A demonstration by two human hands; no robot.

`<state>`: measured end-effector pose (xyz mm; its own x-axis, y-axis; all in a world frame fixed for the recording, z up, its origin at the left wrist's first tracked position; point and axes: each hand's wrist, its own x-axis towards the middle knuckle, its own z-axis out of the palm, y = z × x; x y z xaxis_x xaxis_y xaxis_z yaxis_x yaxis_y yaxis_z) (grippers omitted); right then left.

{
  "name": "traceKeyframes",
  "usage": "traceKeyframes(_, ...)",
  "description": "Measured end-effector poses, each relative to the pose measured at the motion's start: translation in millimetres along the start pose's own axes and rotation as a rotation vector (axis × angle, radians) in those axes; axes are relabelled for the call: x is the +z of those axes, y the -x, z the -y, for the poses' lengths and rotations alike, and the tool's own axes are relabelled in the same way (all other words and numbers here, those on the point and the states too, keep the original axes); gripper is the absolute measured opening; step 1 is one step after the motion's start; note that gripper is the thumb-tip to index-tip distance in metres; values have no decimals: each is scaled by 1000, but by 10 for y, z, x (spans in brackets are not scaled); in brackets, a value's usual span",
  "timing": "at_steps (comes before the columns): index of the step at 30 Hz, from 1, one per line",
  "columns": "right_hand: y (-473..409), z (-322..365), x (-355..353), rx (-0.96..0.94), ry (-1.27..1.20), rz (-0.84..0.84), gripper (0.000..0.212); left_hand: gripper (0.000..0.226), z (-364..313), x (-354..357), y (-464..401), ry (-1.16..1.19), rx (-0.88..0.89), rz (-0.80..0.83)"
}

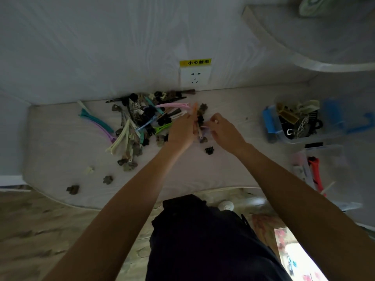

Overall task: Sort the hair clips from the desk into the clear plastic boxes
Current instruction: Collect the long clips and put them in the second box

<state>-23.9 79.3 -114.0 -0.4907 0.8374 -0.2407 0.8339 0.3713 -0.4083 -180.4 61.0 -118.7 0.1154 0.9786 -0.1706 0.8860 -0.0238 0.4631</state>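
head view: left hand (181, 128) and right hand (220, 127) meet beside the clip pile (142, 120) on the worktop (182, 171), fingers pinched on a few clips, likely gathering a batch. clear box (300, 122) sits far right.

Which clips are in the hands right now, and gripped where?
The left hand grips a few long clips, around their lower ends. The right hand pinches a small pale clip at one end; its details are blurred.

Head view, steeply down over desk (182, 175)
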Motion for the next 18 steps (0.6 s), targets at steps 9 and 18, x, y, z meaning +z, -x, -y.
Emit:
traceKeyframes(9,144,-176,29,-60,211,-101,18,40,-47,-47,36,-45,-124,72)
traceKeyframes(18,229,-145,-70,194,68,-130,26,36,268,-383,251,108,-135,-192)
